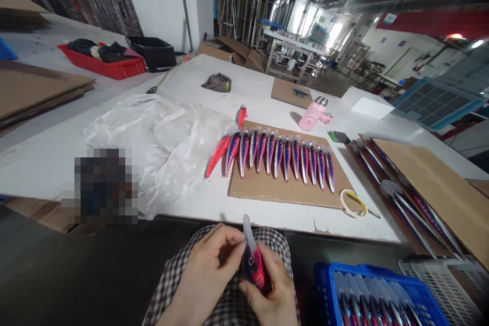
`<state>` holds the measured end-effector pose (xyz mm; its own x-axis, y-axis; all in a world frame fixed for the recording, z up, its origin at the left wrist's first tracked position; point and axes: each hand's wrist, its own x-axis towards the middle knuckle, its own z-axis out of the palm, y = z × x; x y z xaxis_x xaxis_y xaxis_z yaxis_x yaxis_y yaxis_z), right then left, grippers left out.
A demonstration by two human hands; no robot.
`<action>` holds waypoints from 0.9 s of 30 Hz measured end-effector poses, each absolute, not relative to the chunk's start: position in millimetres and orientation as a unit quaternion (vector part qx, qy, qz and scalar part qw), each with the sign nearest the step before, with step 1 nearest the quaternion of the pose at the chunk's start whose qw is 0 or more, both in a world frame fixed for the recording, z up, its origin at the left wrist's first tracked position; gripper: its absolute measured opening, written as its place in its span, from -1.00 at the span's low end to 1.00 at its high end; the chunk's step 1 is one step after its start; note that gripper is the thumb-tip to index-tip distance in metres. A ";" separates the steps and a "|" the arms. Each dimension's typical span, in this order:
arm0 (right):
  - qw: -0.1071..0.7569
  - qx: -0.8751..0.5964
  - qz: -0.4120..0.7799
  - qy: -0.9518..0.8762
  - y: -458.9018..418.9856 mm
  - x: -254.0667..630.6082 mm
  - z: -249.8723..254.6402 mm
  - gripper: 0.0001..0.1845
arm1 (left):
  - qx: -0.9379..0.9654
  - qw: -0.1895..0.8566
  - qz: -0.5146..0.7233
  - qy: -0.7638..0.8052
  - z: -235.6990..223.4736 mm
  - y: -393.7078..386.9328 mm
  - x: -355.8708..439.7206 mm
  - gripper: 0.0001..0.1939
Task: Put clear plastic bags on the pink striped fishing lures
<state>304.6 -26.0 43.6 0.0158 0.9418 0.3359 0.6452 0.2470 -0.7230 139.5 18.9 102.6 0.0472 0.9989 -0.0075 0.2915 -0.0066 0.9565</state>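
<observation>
Above my lap, my right hand is wrapped round a pink and dark fishing lure whose clear lip points upward. My left hand has thumb and forefinger pinched together beside the base of that lip; whatever is between the fingertips is too small to make out. Beyond them, a row of purple and silver fishing lures lies on a cardboard sheet. Left of the row are a red lure and a smaller red lure.
Crumpled clear plastic covers the table's left part. A pink bottle stands behind the row, and a tape ring lies at its right corner. Stacked cardboard with lures is on the right. A blue basket of lures sits below.
</observation>
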 end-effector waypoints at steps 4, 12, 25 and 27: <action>0.413 -0.587 0.199 -0.668 -25.8 303.5 45.0 -0.22 | 0.576 0.438 0.409 0.556 107.2 19.2 139.4 -0.92; 0.423 -0.585 0.224 -0.655 -25.0 302.3 49.3 -0.21 | 0.573 0.447 0.414 0.548 108.4 20.2 140.0 -0.90; 0.430 -0.579 0.245 -0.648 -24.1 303.4 49.1 -0.21 | 0.577 0.443 0.408 0.552 105.2 19.8 139.3 -0.89; 0.432 -0.579 0.244 -0.646 -23.9 303.5 48.8 -0.21 | 0.579 0.440 0.407 0.553 105.4 20.5 139.5 -0.89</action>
<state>303.5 -23.9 48.8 0.0448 0.9603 0.2753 0.5380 0.2090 -0.8166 139.5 20.5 105.4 0.0572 0.9983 -0.0144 0.2817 -0.0023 0.9595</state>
